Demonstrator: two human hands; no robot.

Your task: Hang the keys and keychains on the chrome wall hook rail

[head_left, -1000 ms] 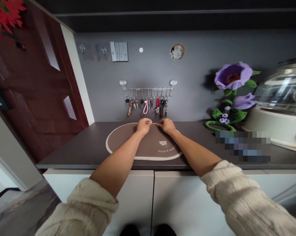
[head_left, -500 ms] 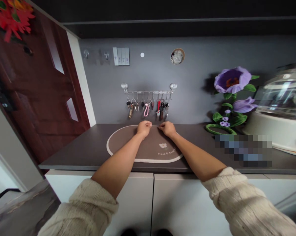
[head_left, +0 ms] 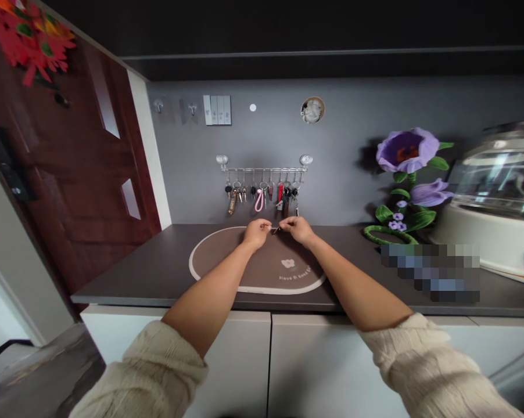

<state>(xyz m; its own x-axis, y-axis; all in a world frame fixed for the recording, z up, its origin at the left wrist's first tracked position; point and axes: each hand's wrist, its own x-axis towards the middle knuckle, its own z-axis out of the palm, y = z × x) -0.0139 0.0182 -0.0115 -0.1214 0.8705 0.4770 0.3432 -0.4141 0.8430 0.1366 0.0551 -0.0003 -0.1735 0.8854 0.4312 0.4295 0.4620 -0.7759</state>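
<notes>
My left hand [head_left: 255,233] and my right hand [head_left: 299,229] are both closed in a pinch, close together over the far edge of a brown oval mat [head_left: 227,261] on the dark counter [head_left: 157,267]. Between the fingertips is a small metal thing [head_left: 276,230], too small to name, perhaps a key or ring. Just above the hands, a wall rail [head_left: 264,169] carries several keys and key fobs [head_left: 262,195], one with a pink loop.
A dark red door [head_left: 70,174] stands at the left. At the right, purple fabric flowers [head_left: 408,174] lean on the grey wall beside a white appliance with a clear lid [head_left: 497,203]. White cabinet doors [head_left: 288,360] lie below the counter.
The hands have drawn closer together and lifted slightly off the mat, with the small metal thing now showing between them. The view has tilted up a little.
</notes>
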